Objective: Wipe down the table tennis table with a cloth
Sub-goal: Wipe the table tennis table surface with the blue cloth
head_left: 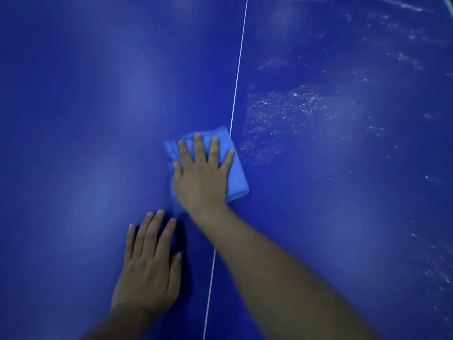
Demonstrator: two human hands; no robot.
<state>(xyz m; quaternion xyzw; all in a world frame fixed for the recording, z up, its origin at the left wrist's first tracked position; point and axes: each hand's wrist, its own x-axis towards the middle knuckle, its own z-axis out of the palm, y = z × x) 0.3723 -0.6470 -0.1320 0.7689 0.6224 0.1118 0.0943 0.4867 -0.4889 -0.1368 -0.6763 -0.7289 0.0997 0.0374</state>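
A dark blue table tennis table (85, 106) fills the whole view. On it, just left of the white centre line (239, 60), lies a folded light blue cloth (236, 177). My right hand (202, 175) presses flat on the cloth with its fingers spread and straight. Nearer to me, my left hand (149, 266) rests flat on the bare table surface, fingers straight, holding nothing. The cloth's lower left part is hidden under my right hand.
White wet streaks and specks (284, 109) cover the table to the right of the centre line, from beside the cloth out to the far right. The surface left of the line looks smooth with soft light reflections.
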